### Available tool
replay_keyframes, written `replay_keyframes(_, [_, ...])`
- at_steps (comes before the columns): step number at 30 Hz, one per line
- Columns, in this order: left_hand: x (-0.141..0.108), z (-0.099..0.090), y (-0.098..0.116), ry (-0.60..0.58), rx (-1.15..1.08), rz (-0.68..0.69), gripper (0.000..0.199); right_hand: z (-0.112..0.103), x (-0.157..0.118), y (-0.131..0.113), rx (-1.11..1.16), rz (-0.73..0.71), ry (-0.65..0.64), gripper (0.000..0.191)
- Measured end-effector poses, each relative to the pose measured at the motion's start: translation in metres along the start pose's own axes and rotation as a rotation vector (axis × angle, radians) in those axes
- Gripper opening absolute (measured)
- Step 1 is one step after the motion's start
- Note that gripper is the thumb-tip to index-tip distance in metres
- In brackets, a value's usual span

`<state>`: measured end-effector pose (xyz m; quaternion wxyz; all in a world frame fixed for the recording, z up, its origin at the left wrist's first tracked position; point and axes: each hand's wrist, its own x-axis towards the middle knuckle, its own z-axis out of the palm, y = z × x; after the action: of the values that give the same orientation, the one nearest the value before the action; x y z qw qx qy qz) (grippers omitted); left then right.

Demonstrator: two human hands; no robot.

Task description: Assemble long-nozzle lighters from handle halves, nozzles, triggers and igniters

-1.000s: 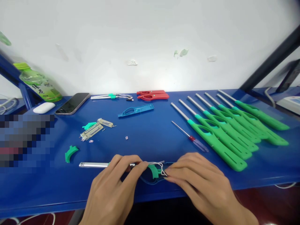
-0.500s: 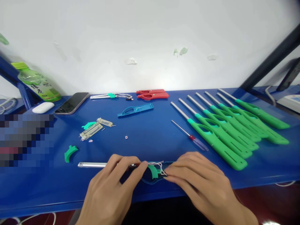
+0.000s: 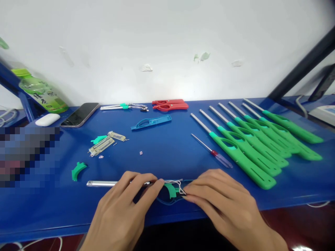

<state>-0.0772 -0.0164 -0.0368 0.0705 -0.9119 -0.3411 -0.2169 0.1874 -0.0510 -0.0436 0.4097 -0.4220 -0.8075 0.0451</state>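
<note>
Near the table's front edge lies a blue lighter half-shell [image 3: 167, 202] with a green trigger [image 3: 171, 191] and white wires [image 3: 179, 184] in it. A silver metal tube [image 3: 101, 183] sticks out to the left. My left hand [image 3: 125, 205] is closed over the tube's inner end, thumb and fingers at the shell's left part. My right hand [image 3: 225, 202] is closed at the shell's right part, pinching at a small black piece where the wires end. Its fingers hide most of that piece and the shell's right end.
Several green lighters [image 3: 243, 157] lie at right beside a screwdriver [image 3: 214, 153]. Red shells [image 3: 170, 104], a blue shell [image 3: 151, 121] and tubes with wires [image 3: 123, 106] lie behind. At left are clear fuel tanks [image 3: 102, 145], a green trigger piece [image 3: 78, 170], a phone [image 3: 80, 115] and a bottle [image 3: 42, 92].
My left hand has shifted very slightly left along the tube. My right hand keeps its place at the wire ends.
</note>
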Motion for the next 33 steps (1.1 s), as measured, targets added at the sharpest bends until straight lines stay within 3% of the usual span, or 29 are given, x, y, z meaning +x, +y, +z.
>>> replay_keyframes(4, [0.0007,-0.0007,0.0004,-0.042,-0.012,0.003,0.057,0.0006,-0.0003,-0.0001,0.004,0.011,-0.001,0.010])
replay_keyframes(11, [0.0032,0.0019,0.0049,0.066,-0.074,-0.021,0.046,0.0008,-0.0010,-0.0001,0.001,0.007,0.006,0.011])
replay_keyframes(22, [-0.0022,0.0067,0.0051,0.035,-0.061,-0.025,0.053,-0.0004,0.0010,-0.0014,-0.006,0.014,0.013,0.012])
replay_keyframes(33, [-0.0013,0.0074,0.0060,0.053,-0.148,-0.059,0.045,0.0003,0.0016,-0.0004,-0.002,0.008,0.012,0.012])
